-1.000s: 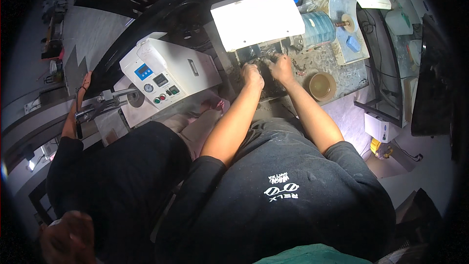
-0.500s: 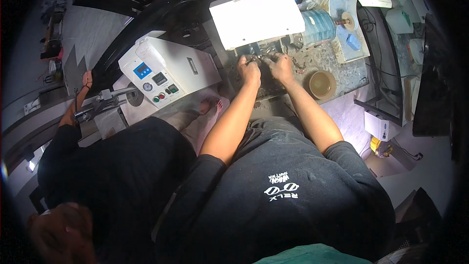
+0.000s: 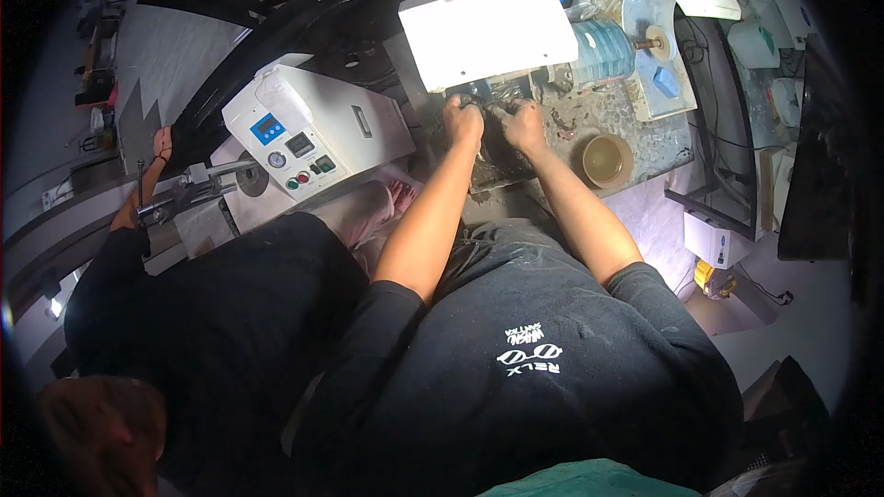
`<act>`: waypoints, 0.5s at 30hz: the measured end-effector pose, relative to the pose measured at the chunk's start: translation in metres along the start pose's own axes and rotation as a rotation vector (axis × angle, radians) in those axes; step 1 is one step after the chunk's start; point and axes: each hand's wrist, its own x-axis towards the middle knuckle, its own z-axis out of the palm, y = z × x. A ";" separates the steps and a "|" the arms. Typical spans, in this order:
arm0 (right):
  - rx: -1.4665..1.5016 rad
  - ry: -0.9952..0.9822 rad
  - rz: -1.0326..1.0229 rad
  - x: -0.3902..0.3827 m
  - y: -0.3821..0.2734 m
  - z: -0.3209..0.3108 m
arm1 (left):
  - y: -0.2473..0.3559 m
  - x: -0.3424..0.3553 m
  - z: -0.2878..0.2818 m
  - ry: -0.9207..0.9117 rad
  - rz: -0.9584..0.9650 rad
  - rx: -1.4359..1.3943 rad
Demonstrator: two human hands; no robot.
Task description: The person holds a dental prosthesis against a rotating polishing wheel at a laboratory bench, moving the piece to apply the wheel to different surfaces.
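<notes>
Both of my hands work side by side beneath the front edge of a white machine hood (image 3: pixel 488 32). My left hand (image 3: pixel 463 121) is closed, its fingers curled under the hood's lip. Close by on its right, my right hand (image 3: pixel 523 126) is closed too, thumb and fingers drawn together toward the left hand. Whatever they grip is dark and small, lost in the shadow among wet, dirty machine parts. A brown round bowl (image 3: pixel 607 161) holding cloudy liquid stands on the wet, stained worktop (image 3: pixel 658 145), right of my right hand.
A clear bluish plastic bottle (image 3: pixel 603 51) lies against the hood's right end, near a disc on a spindle (image 3: pixel 656 43) and a blue block (image 3: pixel 666 82). To the left stands a white control box (image 3: pixel 318 120) with buttons and a gauge. A co-worker in black (image 3: pixel 221 313) is close at my left.
My hands have shifted slightly, the left one a little up and left. The co-worker at my left has moved slightly.
</notes>
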 end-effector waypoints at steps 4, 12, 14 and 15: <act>0.033 0.019 -0.023 0.000 0.013 0.002 | 0.014 -0.011 -0.005 -0.069 -0.036 0.028; 0.212 0.025 -0.001 -0.006 0.012 -0.002 | -0.015 -0.016 0.003 -0.019 0.103 -0.066; 0.231 0.034 -0.017 -0.006 0.005 -0.002 | -0.029 -0.003 0.007 0.004 0.033 -0.280; 0.109 0.017 0.004 -0.006 0.000 -0.005 | -0.031 -0.003 0.009 0.002 0.033 -0.281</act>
